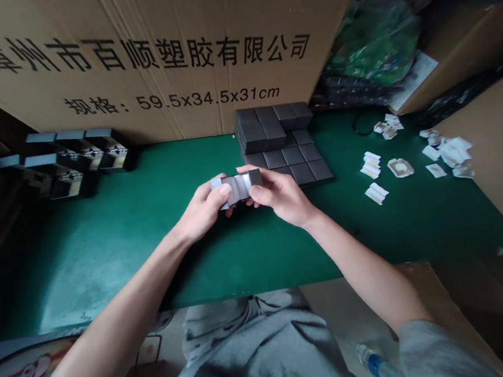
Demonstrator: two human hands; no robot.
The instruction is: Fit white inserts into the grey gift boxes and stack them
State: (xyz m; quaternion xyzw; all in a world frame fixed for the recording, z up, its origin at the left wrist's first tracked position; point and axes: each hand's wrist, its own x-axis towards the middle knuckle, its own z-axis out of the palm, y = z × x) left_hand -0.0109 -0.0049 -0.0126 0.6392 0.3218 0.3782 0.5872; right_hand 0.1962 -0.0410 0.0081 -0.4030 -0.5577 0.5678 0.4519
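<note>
A cardboard carton (124,63) printed with Chinese lettering and "59.5x34.5x31cm" rises behind a green-topped desk (105,276). On the desk, a layered stack of dark grey boxes (280,144) sits against the carton, open black boxes (76,159) stand in rows at left, and white paper slips (453,152) lie scattered at right. Just in front of the stack and above the desk, a person's left hand (201,210) and right hand (280,194) share a closed grip on a single dark grey box (238,187), its left end showing a pale strip.
</note>
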